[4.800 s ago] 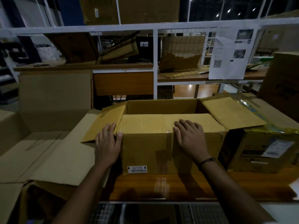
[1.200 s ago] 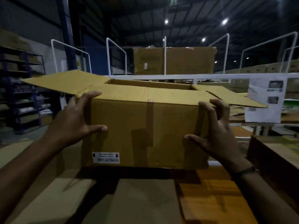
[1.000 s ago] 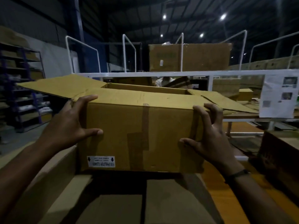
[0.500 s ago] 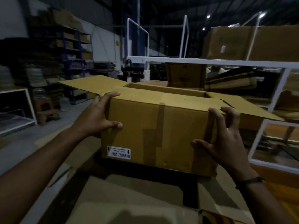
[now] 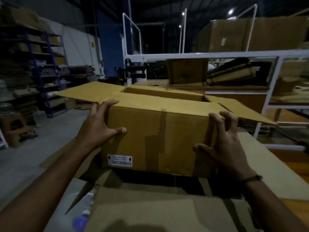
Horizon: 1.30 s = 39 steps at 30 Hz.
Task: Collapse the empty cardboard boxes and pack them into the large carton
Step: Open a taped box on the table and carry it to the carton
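Note:
I hold an empty brown cardboard box (image 5: 158, 134) in the air, its top flaps spread open and a white label low on its near face. My left hand (image 5: 98, 129) grips its left near corner, thumb on the front, fingers over the top edge. My right hand (image 5: 219, 144) grips the right near corner the same way. Below the box lies the large carton (image 5: 150, 210), its pale flaps open and a dark opening right under the held box.
A white metal rack (image 5: 209, 55) with wooden shelves and more cardboard boxes (image 5: 187, 71) stands behind and to the right. Blue shelving (image 5: 46, 67) lines the left wall above grey floor (image 5: 21, 158). A small stool (image 5: 16, 129) stands at the left.
I lifted the box off the wooden table and carried it leftward; it now hangs over the large carton's opening. Both hands keep the same grip.

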Motion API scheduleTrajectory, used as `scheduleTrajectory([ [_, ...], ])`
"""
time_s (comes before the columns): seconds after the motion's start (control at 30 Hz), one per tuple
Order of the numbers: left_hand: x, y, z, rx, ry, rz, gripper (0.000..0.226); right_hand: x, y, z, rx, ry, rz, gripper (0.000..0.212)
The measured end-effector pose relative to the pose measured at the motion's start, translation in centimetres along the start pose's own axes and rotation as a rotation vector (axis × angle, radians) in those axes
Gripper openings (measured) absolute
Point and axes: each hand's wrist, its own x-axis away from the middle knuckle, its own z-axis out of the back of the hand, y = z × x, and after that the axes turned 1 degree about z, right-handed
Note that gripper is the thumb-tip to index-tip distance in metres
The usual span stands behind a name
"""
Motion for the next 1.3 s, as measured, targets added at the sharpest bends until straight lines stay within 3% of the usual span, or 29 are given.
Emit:
scheduleTrajectory([
  [0.27,1.2,0.9,-2.9,0.06,-0.045,-0.099,0.092,3.8,0.9,2.5,0.094,-0.025,-0.136,0.111],
  [0.63,7.5,-3.7,-9.0,0.177,-0.183,0.189,0.085,6.3,3.0,-2.0,0.147,-0.221,-0.162,0.112],
  [0.73,8.6,-4.5,-10.3,0.157,-0.201,0.194,0.081,7.6,3.0,-3.3,0.215,-0.225,-0.17,0.106],
  [0.83,8.4,-4.1,-10.0,0.018,-0.256,0.192,0.078,7.0,2.4,-2.9,0.32,-0.267,-0.204,0.091],
  [0.93,7.8,-1.7,-8.1,-0.369,-0.331,0.203,0.074,3.9,0.3,-0.7,0.449,-0.446,-0.299,0.07],
  [1.0,6.8,0.7,-6.6,-0.59,-0.283,0.182,0.064,1.1,-1.2,0.7,0.549,-0.52,-0.3,0.057],
  [1.07,5.0,2.5,-6.1,-0.65,-0.193,0.104,0.053,-1.4,-2.3,1.0,0.583,-0.504,-0.243,0.047],
  [1.13,3.1,3.3,-6.5,-0.587,-0.148,-0.013,0.05,-3.9,-2.5,-0.4,0.534,-0.516,-0.185,0.047],
  [1.2,1.5,2.0,-8.1,-0.548,-0.21,-0.088,0.058,-6.2,-2.3,-2.7,0.367,-0.624,-0.189,0.059],
  [1.3,0.9,-1.8,-10.9,-0.443,-0.35,0.072,0.073,-7.8,-1.6,-5.7,0.174,-0.773,-0.274,0.078],
])
